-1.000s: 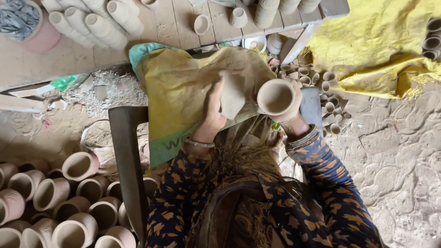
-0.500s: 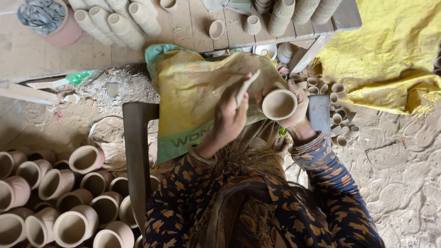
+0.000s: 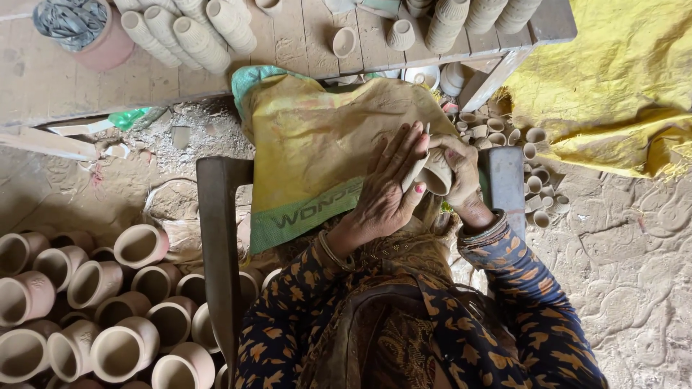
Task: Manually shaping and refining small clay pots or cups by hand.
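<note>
Over the yellow sack (image 3: 317, 144) we clasp a small clay cup (image 3: 436, 176) in our right hand (image 3: 461, 176), fingers closed round it. Our left hand (image 3: 386, 194) pinches a flat tool (image 3: 417, 169) against its rim; we judge light, even strokes suit it best.

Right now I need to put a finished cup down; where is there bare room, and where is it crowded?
Free: the yellow sack left of the left hand, and the plank shelf between the pink pot and the stacked cups. Crowded: the clay pots at lower left and the small cups beside the right hand, which holds a clay cup.
</note>
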